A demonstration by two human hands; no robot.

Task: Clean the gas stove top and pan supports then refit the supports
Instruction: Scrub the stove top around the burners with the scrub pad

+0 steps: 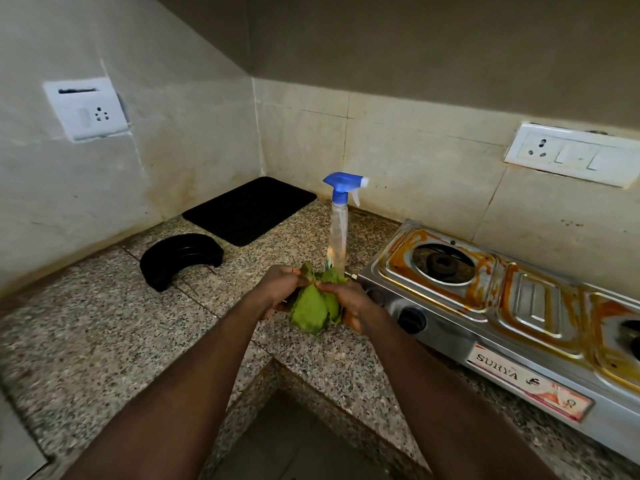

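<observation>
Bunching the cloth [313, 311] between both hands: left hand [282, 287] pinched closed on its upper edge, right hand [348, 301] curled around the lower folds. Best folded into a firm flat pad, probably wetted from the spray bottle [337, 233] just behind. Soft, nubby green fabric, crumpled. Stove [491, 306] near on the right, ribbed shiny steel smeared with orange grease, burner exposed. Black curved supports [181, 259] lying apart on speckled granite counter [86, 341].
</observation>
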